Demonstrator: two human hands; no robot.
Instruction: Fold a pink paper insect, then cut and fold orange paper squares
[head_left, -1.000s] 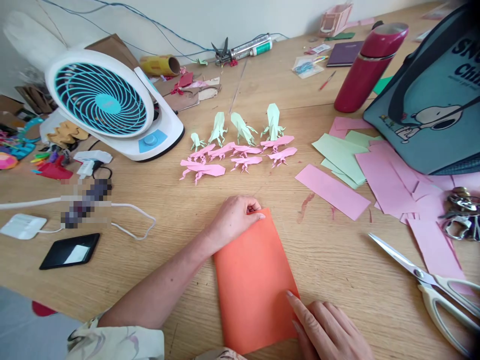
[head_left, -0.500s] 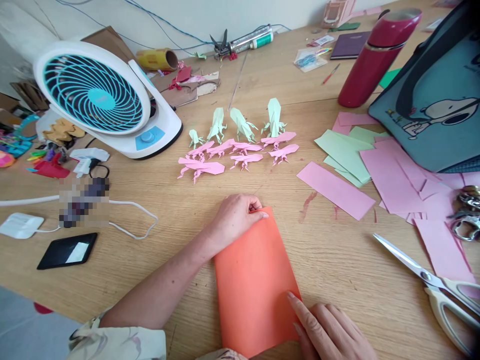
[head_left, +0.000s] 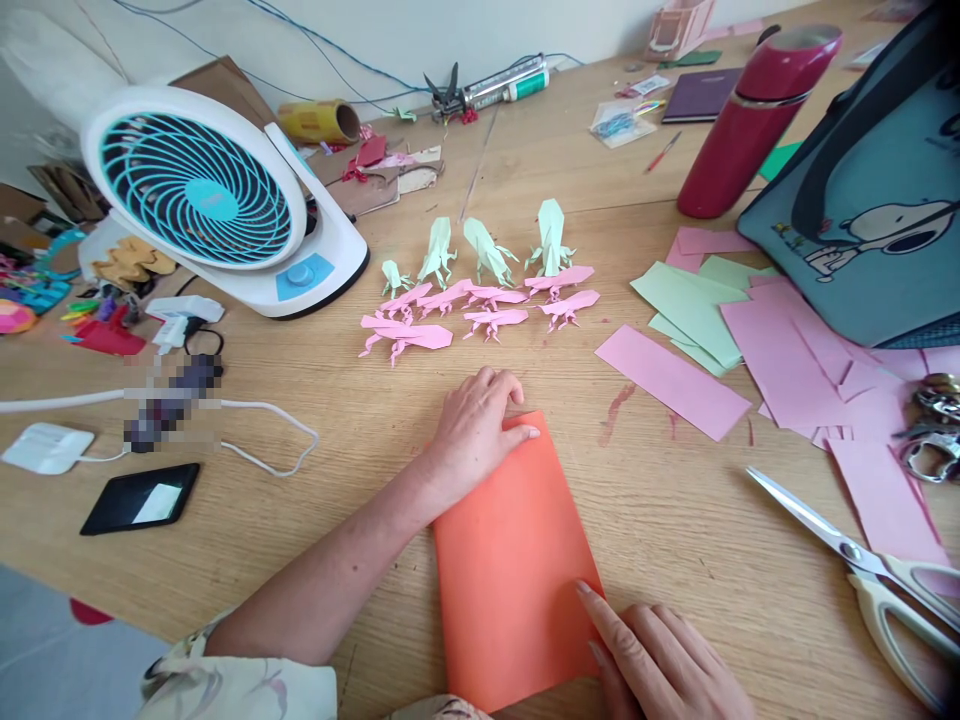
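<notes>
Fingers (head_left: 624,642) of the right hand (head_left: 671,665): index resting on the right margin of the orange paper (head_left: 510,580), the others bent close together; whether index and thumb pinch the sheet cannot be determined. Paper lies by the near edge of the desk (head_left: 360,610). Left hand (head_left: 476,425): thumb on the paper's far end, apart from the fingers. Scissors (head_left: 851,553) lie to the right. Beyond stand folded pink figures (head_left: 416,336), then green figures (head_left: 491,252). Yellow roll (head_left: 315,121): near the far edge.
</notes>
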